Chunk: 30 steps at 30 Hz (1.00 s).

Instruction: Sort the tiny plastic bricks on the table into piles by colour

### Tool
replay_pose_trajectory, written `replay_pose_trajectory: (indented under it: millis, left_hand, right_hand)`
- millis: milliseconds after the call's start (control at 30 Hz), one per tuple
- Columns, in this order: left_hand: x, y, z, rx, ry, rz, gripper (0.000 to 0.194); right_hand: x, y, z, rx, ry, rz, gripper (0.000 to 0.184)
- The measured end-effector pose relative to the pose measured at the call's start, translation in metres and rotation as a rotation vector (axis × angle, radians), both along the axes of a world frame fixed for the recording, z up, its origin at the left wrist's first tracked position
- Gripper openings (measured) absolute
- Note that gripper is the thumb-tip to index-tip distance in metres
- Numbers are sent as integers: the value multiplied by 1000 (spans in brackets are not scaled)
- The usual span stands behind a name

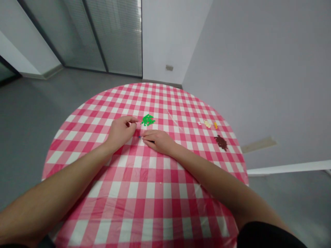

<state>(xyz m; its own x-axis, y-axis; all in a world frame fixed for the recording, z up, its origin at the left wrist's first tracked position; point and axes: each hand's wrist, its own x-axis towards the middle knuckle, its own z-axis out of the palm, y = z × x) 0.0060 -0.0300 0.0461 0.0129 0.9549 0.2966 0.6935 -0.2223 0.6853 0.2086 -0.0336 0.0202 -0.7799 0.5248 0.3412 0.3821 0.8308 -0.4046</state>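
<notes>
A small heap of bright green pieces (148,120) lies on the checked tablecloth, just beyond my hands. My left hand (122,129) is beside the heap on its left, thumb and forefinger brought together in a pinch. Whatever is between those fingertips is too small to make out. Closer to me, my right hand (158,141) rests low over the cloth with its fingers closed and pointing left. At its fingertips shows a tiny blue piece (140,137), which the fingers seem to pinch. The two hands are a short gap apart.
The round table wears a red-and-white checked cloth (137,210). Toward its right edge lie a dark brown heap (221,142), some cream pieces (207,124), orange pieces (216,125) and a small pale pink piece (199,123). A wall (258,75) rises close on the right.
</notes>
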Motion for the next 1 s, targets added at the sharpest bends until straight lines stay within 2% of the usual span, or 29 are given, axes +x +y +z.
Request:
replay_pose_trajectory:
  millis: [67,100,167,233,267,333,467,633,800,1000]
  left_hand:
    - [3,-7,6,46,29,-149,32]
    - [6,-13,11,69,45,-283,31]
    - [13,-29,20,84,105,-679,29]
    - [22,-47,27,30,167,-986,26]
    - [27,-56,28,-2,187,-1093,24]
    - [36,-70,25,-32,216,-1221,18]
    - [46,-79,9,38,309,-1263,7]
    - [49,-78,0,92,341,-1260,10]
    - [50,-81,1,128,327,-1238,10]
    - [52,-82,-2,196,294,-1248,16]
  right_hand:
    - [8,-2,0,-5,4,-25,24]
    - [12,-2,0,-10,5,-35,23]
    - [20,-4,-1,-25,8,-44,21]
    - [26,-6,-1,-32,19,-68,19]
    - [29,-7,-1,-31,28,-91,19]
    - [34,-9,-1,-27,41,-158,25]
    - [40,-10,-1,-43,-19,-205,50]
    - [29,-4,-2,-58,-56,-155,56]
    - [4,8,-6,-55,-46,-76,50]
    - [-18,17,-12,-12,-44,-23,28]
